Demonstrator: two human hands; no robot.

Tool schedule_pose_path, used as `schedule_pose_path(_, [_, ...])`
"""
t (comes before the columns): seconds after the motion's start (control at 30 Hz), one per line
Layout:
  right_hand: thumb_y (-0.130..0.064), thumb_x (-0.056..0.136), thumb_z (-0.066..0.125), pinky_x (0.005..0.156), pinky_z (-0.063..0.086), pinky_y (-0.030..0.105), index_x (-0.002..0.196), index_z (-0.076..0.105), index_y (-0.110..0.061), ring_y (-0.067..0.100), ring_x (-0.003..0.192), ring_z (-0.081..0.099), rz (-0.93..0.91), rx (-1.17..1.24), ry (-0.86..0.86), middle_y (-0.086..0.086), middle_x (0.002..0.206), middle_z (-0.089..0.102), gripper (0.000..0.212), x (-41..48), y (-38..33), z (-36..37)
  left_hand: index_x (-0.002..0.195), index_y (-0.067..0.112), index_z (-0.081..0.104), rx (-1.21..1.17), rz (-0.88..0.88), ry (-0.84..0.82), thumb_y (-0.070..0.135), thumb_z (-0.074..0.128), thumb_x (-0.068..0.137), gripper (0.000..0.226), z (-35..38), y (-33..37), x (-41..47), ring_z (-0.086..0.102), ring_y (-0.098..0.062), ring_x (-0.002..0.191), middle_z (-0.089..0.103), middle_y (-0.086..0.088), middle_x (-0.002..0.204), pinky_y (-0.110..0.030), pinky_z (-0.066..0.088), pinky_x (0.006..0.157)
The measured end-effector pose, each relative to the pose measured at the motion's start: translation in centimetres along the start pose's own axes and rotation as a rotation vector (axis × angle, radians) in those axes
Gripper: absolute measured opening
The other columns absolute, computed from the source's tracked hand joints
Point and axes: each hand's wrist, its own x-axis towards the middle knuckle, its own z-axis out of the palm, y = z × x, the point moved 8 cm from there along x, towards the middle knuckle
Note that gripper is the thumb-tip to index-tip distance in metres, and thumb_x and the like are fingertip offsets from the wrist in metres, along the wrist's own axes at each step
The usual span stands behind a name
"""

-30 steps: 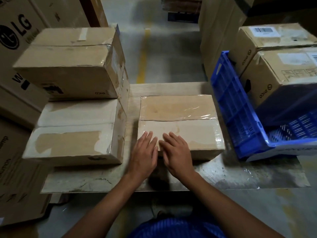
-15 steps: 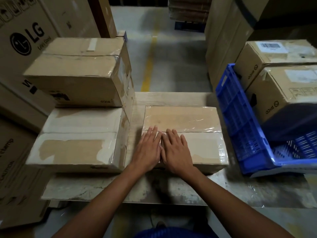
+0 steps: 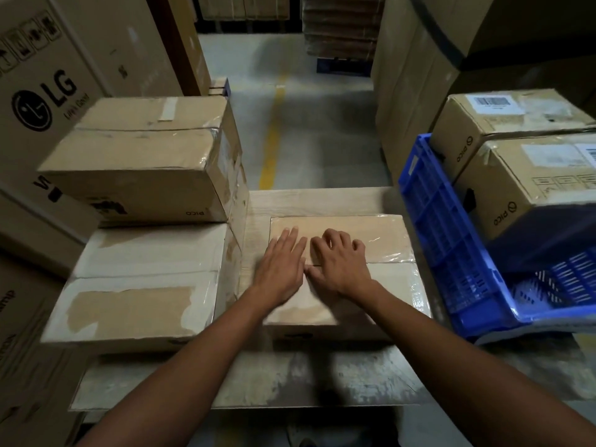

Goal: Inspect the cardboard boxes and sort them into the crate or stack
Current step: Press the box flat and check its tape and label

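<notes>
Cardboard box (image 3: 380,235) lies flat on the table (image 3: 290,382), centre, between the stack (image 3: 138,175) of two boxes on the left and the tilted blue crate (image 3: 451,253) on the right. Two more boxes (image 3: 532,182) at the crate's far side; cannot tell if both sit inside it. Left hand (image 3: 282,269) flat on the lid, fingers straight and together, holding nothing. Right hand (image 3: 342,266) just beside it, fingers bent, tips resting on the far flap, nothing gripped. Both hands lie across the centre seam. Judged step: lid inspection. To do it well: run fingertips along the seam and the clear tape, feel for lifted edges or soft spots, press lightly rather than lean. Near flap looks paler than the far one, worth a closer look. Sides and corners are hidden from this view, so check them before choosing crate or stack
</notes>
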Motion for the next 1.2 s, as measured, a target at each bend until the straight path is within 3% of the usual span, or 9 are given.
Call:
schedule_pose_path(0.13, [-0.062,0.095,0.008,0.120,0.009,0.058,0.159,0.014,-0.025,0.030,0.153,0.008,0.027,0.064,-0.063,0.008,0.167,0.010,0.074,-1.2,-0.3,1.9,0.157,0.023,0.020,-0.003,-0.054,-0.005,0.037,0.030,0.104,0.055,0.0,-0.2,0.5,0.006,-0.020,0.153,0.010,-0.002,0.166,-0.040,0.006,0.124])
schedule_pose_path(0.33, [-0.055,0.093,0.046,0.099,0.035,0.044,0.141,0.046,-0.029,0.026,0.127,0.039,-0.032,0.075,-0.057,0.005,0.143,0.042,0.054,0.8,1.8,-1.2,0.145,0.024,0.037,0.106,-0.057,-0.020,0.044,0.038,0.101,0.049,-1.9,1.9,3.0,0.036,-0.028,0.134,0.040,-0.009,0.147,-0.049,0.033,0.108])
schedule_pose_path(0.47, [-0.054,0.096,0.045,0.107,0.032,0.051,0.145,0.040,-0.026,0.030,0.139,0.030,0.106,0.082,-0.074,0.010,0.151,0.034,0.057,0.5,5.4,-1.4,0.155,0.024,0.022,0.034,0.017,-0.119,0.043,0.028,0.105,0.053,0.2,4.4,4.4,0.007,-0.027,0.152,0.010,-0.007,0.165,-0.055,0.013,0.120])
schedule_pose_path(0.57, [-0.061,0.102,0.022,0.122,0.005,0.056,0.161,0.006,-0.029,0.028,0.155,-0.005,0.084,0.071,-0.147,0.005,0.169,-0.003,0.069,-0.8,5.9,0.9,0.158,0.028,0.007,0.027,-0.003,-0.136,0.046,0.020,0.105,0.058,1.6,4.5,4.1,-0.010,-0.023,0.152,-0.008,-0.002,0.166,-0.055,-0.001,0.121])
schedule_pose_path(0.63, [-0.062,0.102,0.016,0.122,-0.002,0.056,0.160,-0.002,-0.028,0.027,0.154,-0.013,0.079,0.081,-0.163,0.004,0.168,-0.012,0.070,-1.0,5.8,1.3,0.158,0.029,0.001,0.018,0.008,-0.155,0.049,0.017,0.105,0.059,2.0,4.2,4.0,-0.015,-0.021,0.152,-0.014,0.000,0.165,-0.052,-0.005,0.120])
schedule_pose_path(0.77, [-0.055,0.101,0.038,0.121,0.019,0.055,0.157,0.028,-0.024,0.031,0.154,0.011,0.075,0.131,-0.121,0.006,0.167,0.014,0.065,-0.9,5.8,-0.4,0.158,0.025,0.009,0.016,0.015,-0.190,0.047,0.024,0.105,0.060,1.2,4.7,4.0,-0.007,-0.023,0.153,-0.007,-0.003,0.166,-0.052,0.002,0.122])
schedule_pose_path(0.9, [-0.036,0.099,0.051,0.097,0.045,0.043,0.122,0.067,-0.019,0.028,0.129,0.048,0.046,0.139,0.009,0.003,0.142,0.054,0.033,-3.3,5.2,-2.3,0.145,0.017,0.046,-0.027,0.075,-0.059,0.033,0.036,0.104,0.045,-0.5,6.9,1.5,0.025,-0.026,0.148,0.031,-0.008,0.160,-0.041,0.025,0.118])
schedule_pose_path(1.0, [-0.032,0.097,0.052,0.093,0.046,0.040,0.116,0.069,-0.018,0.028,0.124,0.052,0.012,0.107,0.064,0.005,0.135,0.059,0.029,-5.5,4.1,-1.2,0.143,0.015,0.049,-0.066,0.115,-0.029,0.030,0.034,0.104,0.044,-0.1,7.9,-1.4,0.028,-0.023,0.147,0.037,-0.007,0.157,-0.034,0.022,0.118])
schedule_pose_path(1.2, [-0.035,0.100,0.035,0.111,0.039,0.043,0.136,0.058,-0.014,0.032,0.140,0.043,0.016,0.085,0.064,0.011,0.150,0.048,0.048,-6.3,3.8,1.9,0.156,0.015,0.026,-0.008,0.092,-0.070,0.031,0.022,0.108,0.051,1.8,8.0,-2.6,0.011,-0.019,0.152,0.019,-0.004,0.164,-0.034,0.009,0.122])
